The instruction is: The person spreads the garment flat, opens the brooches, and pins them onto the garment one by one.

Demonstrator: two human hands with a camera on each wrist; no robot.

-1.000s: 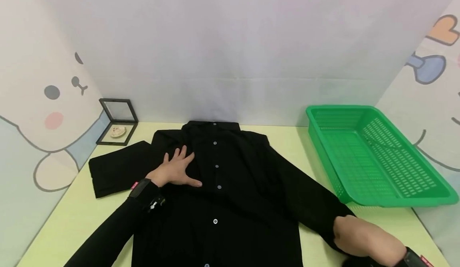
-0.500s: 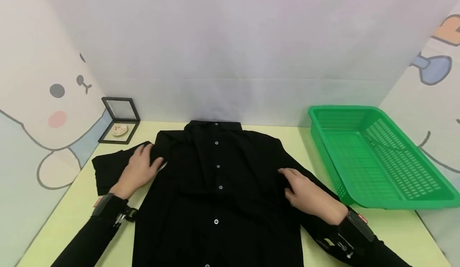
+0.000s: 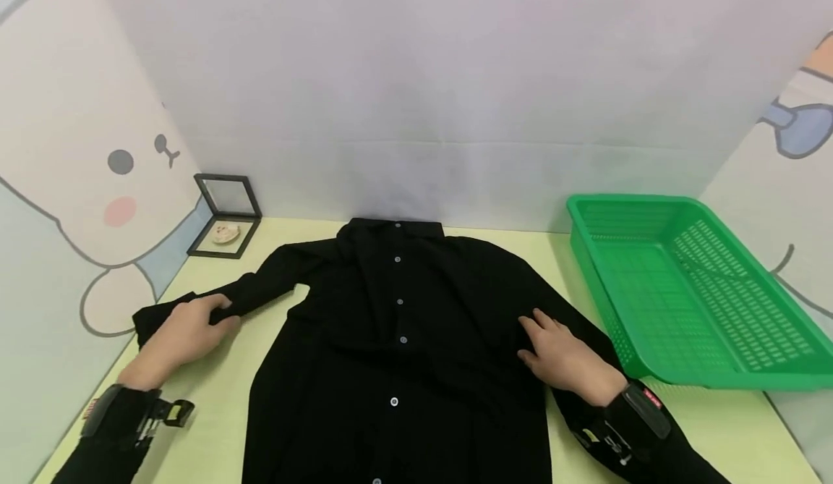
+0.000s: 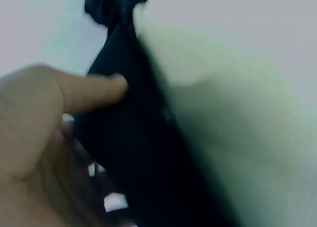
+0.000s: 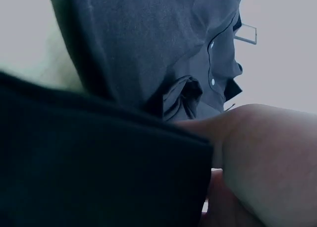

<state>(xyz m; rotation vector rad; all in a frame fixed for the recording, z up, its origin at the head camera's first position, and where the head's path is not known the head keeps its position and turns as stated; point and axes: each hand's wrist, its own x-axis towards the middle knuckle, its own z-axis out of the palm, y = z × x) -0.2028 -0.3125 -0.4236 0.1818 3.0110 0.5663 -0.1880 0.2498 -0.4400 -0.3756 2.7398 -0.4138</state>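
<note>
A black button-up shirt (image 3: 455, 339) lies front side up on the pale yellow table, collar at the far side. My left hand (image 3: 185, 336) is at the left sleeve (image 3: 273, 274). The left wrist view has the thumb of my left hand (image 4: 44, 118) on top of the dark sleeve (image 4: 148, 152) and the other fingers behind it, pinching the cloth. My right hand (image 3: 566, 357) rests on the shirt's right side near the sleeve, fingers loosely extended. In the right wrist view a dark flap of cloth (image 5: 99, 162) covers part of my right hand (image 5: 267, 157).
A green plastic basket (image 3: 683, 289) stands at the right, close to the shirt's right sleeve. At the back left sits a small black-framed display case (image 3: 224, 216) holding a shell-like thing (image 3: 225, 234). A pale wall (image 3: 416, 93) closes off the back.
My left hand has moved from the shirt's chest to the left sleeve and drawn it straighter outward. My right hand has come from the right cuff up to the shirt's side.
</note>
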